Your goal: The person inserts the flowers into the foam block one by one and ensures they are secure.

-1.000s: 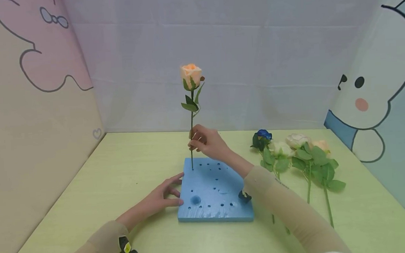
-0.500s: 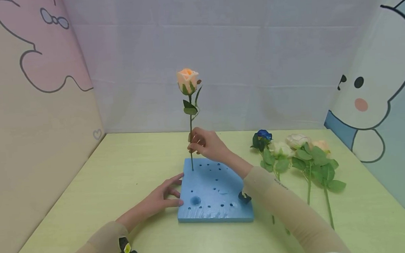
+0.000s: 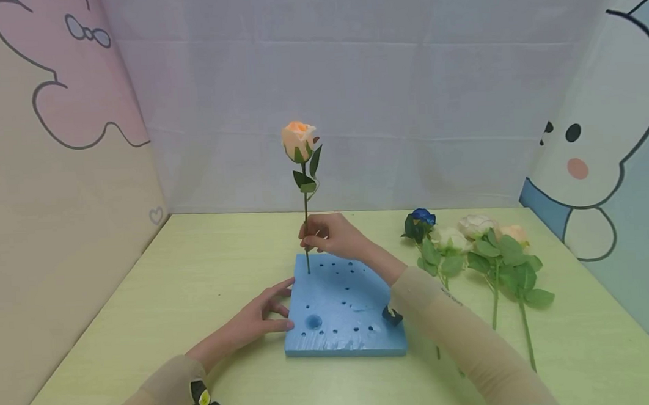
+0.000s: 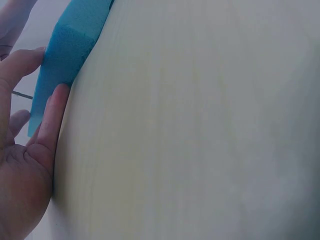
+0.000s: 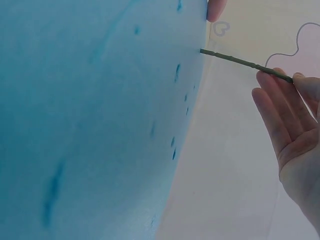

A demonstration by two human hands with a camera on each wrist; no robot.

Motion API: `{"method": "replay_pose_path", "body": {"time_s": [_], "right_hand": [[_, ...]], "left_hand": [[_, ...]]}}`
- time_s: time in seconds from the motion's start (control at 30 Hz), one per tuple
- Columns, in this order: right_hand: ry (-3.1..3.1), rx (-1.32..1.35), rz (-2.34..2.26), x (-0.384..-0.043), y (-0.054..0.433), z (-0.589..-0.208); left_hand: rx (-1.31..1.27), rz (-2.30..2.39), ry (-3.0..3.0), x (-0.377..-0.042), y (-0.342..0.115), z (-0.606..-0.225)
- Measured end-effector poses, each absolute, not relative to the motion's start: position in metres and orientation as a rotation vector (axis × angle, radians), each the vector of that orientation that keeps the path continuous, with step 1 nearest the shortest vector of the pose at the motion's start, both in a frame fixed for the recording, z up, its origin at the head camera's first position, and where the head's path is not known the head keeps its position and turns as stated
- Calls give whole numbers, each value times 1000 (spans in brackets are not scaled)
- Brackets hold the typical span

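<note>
A peach rose (image 3: pixel 299 142) stands upright over the back left corner of a blue foam board (image 3: pixel 329 300) dotted with small holes. My right hand (image 3: pixel 332 236) pinches its green stem (image 5: pixel 240 62) between thumb and fingers, and the stem's lower end meets the board at a hole. On the board's left side rests my left hand (image 3: pixel 259 313), thumb near the front and fingers spread along the edge. In the left wrist view its fingers (image 4: pixel 53 117) lie against the foam's side, low by the tabletop.
To the right lie several loose flowers: a blue rose (image 3: pixel 421 217), a cream one (image 3: pixel 450 239), a pale pink one (image 3: pixel 477 226) and a peach one (image 3: pixel 514 234), their stems toward the front. A cloth wall (image 3: pixel 352 103) closes off the table's back.
The right hand and the rose have come down, the bloom shifting slightly left and turning a little. The left hand and the board have stayed in place.
</note>
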State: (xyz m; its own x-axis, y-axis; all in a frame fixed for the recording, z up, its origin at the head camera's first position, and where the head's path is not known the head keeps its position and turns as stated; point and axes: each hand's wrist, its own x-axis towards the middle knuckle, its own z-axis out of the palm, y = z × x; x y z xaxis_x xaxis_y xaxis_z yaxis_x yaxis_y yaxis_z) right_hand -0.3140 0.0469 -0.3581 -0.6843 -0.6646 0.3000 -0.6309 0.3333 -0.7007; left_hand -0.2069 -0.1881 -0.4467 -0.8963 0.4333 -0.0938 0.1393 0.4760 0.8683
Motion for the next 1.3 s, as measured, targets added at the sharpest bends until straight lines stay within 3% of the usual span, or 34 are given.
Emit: {"method": "replay_pose_path", "body": {"time_s": [1.3], "right_hand": [[2508,-1074,-1095,-311,43,-361]], "left_hand": [[455,1396,2418,-206,-187,-445]]}}
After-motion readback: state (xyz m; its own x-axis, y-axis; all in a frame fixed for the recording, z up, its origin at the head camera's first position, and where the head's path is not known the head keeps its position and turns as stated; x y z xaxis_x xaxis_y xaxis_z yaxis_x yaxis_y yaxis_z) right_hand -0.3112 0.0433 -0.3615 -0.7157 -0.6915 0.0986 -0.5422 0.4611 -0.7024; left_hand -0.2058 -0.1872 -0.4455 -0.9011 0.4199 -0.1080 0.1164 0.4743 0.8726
